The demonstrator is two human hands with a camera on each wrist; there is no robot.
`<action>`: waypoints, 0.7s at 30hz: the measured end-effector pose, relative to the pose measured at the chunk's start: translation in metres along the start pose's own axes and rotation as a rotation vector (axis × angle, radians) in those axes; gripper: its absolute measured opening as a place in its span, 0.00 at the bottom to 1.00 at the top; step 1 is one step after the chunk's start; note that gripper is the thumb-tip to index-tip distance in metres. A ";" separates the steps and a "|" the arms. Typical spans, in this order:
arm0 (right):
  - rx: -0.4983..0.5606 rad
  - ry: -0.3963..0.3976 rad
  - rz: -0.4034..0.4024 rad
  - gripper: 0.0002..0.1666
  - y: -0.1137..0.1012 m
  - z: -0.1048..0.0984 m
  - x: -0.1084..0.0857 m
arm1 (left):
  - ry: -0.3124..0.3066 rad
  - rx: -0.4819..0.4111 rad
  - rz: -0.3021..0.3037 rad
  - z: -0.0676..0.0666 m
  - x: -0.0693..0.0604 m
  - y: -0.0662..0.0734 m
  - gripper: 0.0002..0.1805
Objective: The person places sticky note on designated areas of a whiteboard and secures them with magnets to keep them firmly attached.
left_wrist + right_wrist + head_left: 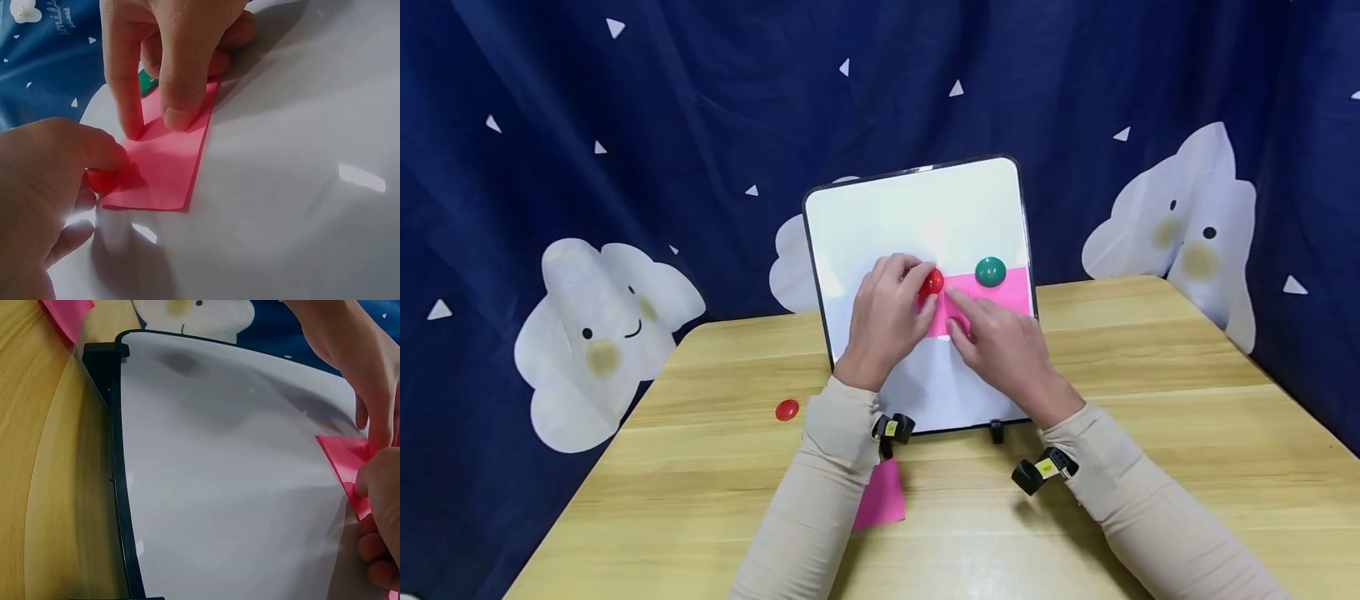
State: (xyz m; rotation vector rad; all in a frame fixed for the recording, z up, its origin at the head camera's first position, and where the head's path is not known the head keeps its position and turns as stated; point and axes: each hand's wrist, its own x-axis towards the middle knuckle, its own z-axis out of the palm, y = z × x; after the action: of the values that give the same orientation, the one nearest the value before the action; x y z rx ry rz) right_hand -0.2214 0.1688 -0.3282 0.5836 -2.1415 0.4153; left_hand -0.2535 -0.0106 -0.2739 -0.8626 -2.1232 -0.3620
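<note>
One dark-blue curtain [715, 125] is hanging behind everything, and a wood-grained table [1157, 375] is spreading out below it. A black-framed whiteboard [925, 208] is standing on the table. Two hands are working in front of the board.

The left hand [883, 317] is reaching the board's middle, its thumb and fingers curling round a red disc. The right hand [1003, 342] is pressing the paper with index finger and thumb (its other fingers are curling under and gripping nothing visible).

The pink paper [1015, 292] is lying against the board at about three o'clock from its centre; whether it is one sheet or several, I cannot tell. This part is looking nearly finished. Another pink sheet [882, 497] is resting on the table between six and seven o'clock from the board, partly hidden by the left sleeve, and is apparently waiting unused.

Among the smallest things, a green disc [990, 272] is overlapping the paper's top edge at one o'clock, seemingly done. The red disc [935, 282] is sitting at the paper's ten o'clock corner, not yet released. A loose red disc [787, 410] is lying at eight o'clock from the board, apart from it and seemingly unused.
</note>
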 end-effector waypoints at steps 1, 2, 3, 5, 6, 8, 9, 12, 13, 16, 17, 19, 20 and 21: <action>-0.001 -0.004 0.003 0.26 0.000 0.000 0.000 | -0.007 -0.005 0.002 0.000 0.000 0.000 0.21; -0.001 -0.007 0.003 0.26 0.000 0.000 0.000 | -0.014 -0.010 0.004 0.001 0.001 0.001 0.21; -0.001 -0.010 0.005 0.27 0.000 0.000 0.000 | -0.020 -0.015 0.007 0.001 0.001 0.001 0.21; 0.001 -0.012 0.006 0.27 0.000 0.000 0.000 | -0.032 -0.018 0.013 0.001 0.002 0.003 0.21; 0.003 -0.011 0.005 0.27 0.000 0.000 0.001 | -0.035 -0.018 0.014 0.001 0.003 0.003 0.21; 0.009 -0.004 0.003 0.27 0.000 0.000 0.001 | -0.040 -0.012 0.015 0.001 0.004 0.004 0.21; 0.011 -0.001 0.003 0.26 0.000 0.000 0.000 | -0.042 -0.008 0.015 0.002 0.005 0.005 0.21; 0.014 0.006 0.001 0.26 0.001 0.000 0.000 | -0.046 0.005 0.017 0.002 0.007 0.005 0.21; 0.017 0.007 0.002 0.26 0.001 0.000 0.000 | -0.047 0.008 0.017 0.002 0.007 0.005 0.21; 0.025 0.007 0.005 0.26 0.001 0.000 0.000 | -0.044 0.010 0.017 0.003 0.007 0.005 0.20; 0.028 0.008 0.006 0.26 0.001 0.000 0.000 | -0.042 0.009 0.017 0.004 0.007 0.005 0.20; 0.030 0.014 0.010 0.25 0.000 0.000 0.000 | -0.038 0.006 0.017 0.004 0.007 0.005 0.20; 0.028 0.018 0.011 0.25 0.000 0.001 0.000 | -0.036 0.004 0.017 0.004 0.007 0.005 0.20; 0.026 0.021 0.012 0.24 0.000 0.001 0.000 | -0.036 0.002 0.018 0.004 0.007 0.005 0.20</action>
State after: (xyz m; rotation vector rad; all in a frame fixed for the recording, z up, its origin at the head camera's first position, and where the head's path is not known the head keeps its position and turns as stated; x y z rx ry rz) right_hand -0.2220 0.1685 -0.3284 0.5785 -2.1229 0.4545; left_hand -0.2553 -0.0017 -0.2717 -0.8922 -2.1467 -0.3372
